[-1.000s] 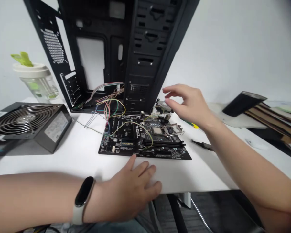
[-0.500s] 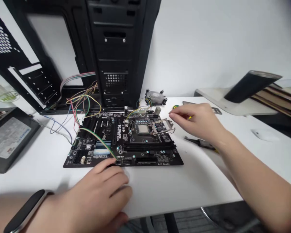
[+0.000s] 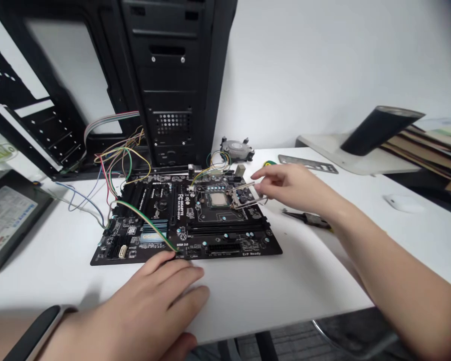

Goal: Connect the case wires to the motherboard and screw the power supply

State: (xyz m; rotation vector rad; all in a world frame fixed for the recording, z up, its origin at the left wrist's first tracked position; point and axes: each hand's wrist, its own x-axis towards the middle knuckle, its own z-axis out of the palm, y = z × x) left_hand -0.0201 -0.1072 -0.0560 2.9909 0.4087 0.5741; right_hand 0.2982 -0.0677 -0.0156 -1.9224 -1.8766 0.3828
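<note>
1. The socket load plate (image 3: 245, 196), tilted up right of centre on the motherboard (image 3: 154, 235), is pinched at its right edge by the right hand (image 3: 289, 188) grip.
2. The left hand (image 3: 154, 301) is laid flat, grip spread, at the motherboard front edge, farther off.

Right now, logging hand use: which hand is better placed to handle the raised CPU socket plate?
Right: the right hand pinches the socket plate; the left hand rests flat before the motherboard.
</note>
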